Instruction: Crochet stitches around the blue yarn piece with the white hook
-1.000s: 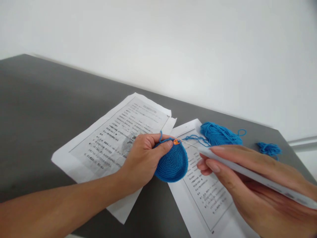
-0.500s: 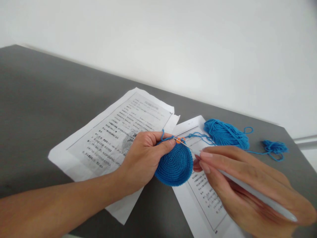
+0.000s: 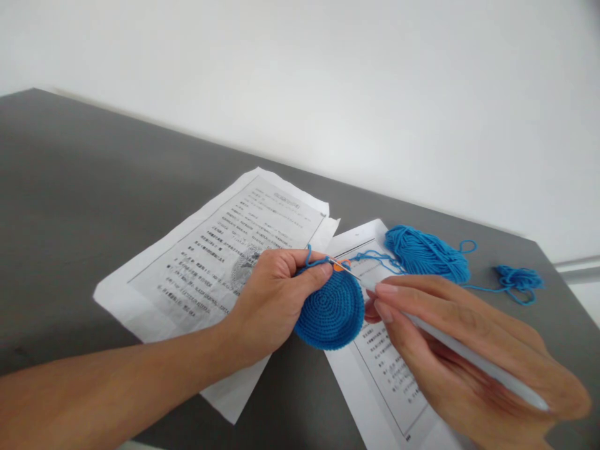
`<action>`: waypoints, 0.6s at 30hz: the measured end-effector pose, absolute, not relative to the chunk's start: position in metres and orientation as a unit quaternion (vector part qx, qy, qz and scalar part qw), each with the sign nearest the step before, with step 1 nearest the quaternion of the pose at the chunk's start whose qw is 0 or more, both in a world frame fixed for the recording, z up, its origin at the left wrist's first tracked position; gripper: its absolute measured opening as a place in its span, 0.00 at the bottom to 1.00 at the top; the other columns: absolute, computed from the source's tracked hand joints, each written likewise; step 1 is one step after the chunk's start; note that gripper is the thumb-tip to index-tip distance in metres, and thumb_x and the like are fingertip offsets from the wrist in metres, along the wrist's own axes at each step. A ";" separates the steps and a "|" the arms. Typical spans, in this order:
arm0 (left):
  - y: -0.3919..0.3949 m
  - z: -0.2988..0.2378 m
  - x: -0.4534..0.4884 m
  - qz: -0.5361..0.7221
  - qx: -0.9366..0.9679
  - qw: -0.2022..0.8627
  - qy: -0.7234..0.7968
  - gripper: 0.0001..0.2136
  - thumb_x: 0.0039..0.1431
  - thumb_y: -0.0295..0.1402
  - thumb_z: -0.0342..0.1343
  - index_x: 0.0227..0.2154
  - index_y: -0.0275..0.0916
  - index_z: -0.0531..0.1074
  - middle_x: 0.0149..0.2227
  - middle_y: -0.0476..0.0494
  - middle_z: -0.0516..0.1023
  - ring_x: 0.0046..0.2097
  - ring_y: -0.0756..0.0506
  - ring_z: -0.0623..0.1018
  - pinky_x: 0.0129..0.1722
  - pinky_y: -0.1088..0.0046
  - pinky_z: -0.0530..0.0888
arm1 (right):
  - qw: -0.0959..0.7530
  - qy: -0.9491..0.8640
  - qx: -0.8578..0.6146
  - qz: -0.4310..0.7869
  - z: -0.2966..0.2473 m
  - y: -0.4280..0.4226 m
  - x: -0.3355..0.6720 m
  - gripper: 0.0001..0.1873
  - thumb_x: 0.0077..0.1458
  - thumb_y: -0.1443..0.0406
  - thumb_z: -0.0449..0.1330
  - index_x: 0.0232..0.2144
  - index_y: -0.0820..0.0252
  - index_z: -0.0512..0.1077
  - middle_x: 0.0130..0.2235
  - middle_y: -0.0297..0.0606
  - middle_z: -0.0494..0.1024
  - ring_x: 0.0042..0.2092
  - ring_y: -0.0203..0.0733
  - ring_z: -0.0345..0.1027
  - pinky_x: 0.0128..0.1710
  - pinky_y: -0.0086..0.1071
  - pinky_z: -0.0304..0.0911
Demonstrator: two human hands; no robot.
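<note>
A round blue crochet piece (image 3: 329, 312) with spiral rows hangs from my left hand (image 3: 274, 294), whose thumb and fingers pinch its upper edge. Blue yarn passes over that hand's index finger. My right hand (image 3: 454, 350) is closed round a crochet hook (image 3: 482, 359) with a pale handle, held like a pen. The hook's thin metal shaft reaches the top edge of the piece beside my left thumb; its tip is too small to make out. An orange stitch marker (image 3: 341, 265) sits at that edge, partly behind the shaft.
Two printed sheets lie on the dark grey table (image 3: 117, 162): a left sheet (image 3: 154, 262) and a right sheet (image 3: 347, 375) under my hands. A blue yarn skein (image 3: 424, 253) and a small yarn tangle (image 3: 519, 278) lie behind my right hand. A white wall (image 3: 328, 81) rises behind.
My right hand and the hook have shifted slightly left. The left hand keeps its pinch on the crochet piece, which looks almost unmoved.
</note>
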State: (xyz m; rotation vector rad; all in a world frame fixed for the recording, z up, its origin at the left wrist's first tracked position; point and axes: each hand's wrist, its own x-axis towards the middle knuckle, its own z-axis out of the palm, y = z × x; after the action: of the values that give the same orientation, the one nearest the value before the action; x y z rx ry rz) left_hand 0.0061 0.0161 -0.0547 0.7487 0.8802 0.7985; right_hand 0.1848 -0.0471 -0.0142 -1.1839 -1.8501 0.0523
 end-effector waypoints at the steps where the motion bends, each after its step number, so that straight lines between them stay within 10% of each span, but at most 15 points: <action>1: 0.016 -0.055 0.006 0.368 0.346 0.761 0.406 0.05 0.56 0.35 0.70 0.32 0.40 0.89 0.31 0.43 0.87 0.30 0.49 0.79 0.34 0.74 0.74 | 0.456 -0.750 -0.478 0.022 -0.014 -0.047 0.185 0.15 0.61 0.74 0.67 0.43 0.47 0.84 0.35 0.33 0.87 0.27 0.38 0.80 0.26 0.29 0.78; 18: 0.013 -0.050 0.005 0.381 0.436 0.694 0.427 0.06 0.59 0.33 0.67 0.33 0.44 0.90 0.32 0.46 0.89 0.32 0.48 0.81 0.35 0.75 0.75 | 0.457 -0.736 -0.499 -0.008 -0.032 -0.055 0.191 0.20 0.59 0.71 0.70 0.49 0.43 0.84 0.38 0.33 0.89 0.30 0.44 0.82 0.26 0.36 0.80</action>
State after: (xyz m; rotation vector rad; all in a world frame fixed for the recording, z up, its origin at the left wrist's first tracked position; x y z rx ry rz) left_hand 0.0050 0.0131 -0.0496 0.9740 0.9540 0.8506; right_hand 0.1914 -0.0546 -0.0324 -1.2295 -1.8147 -0.0204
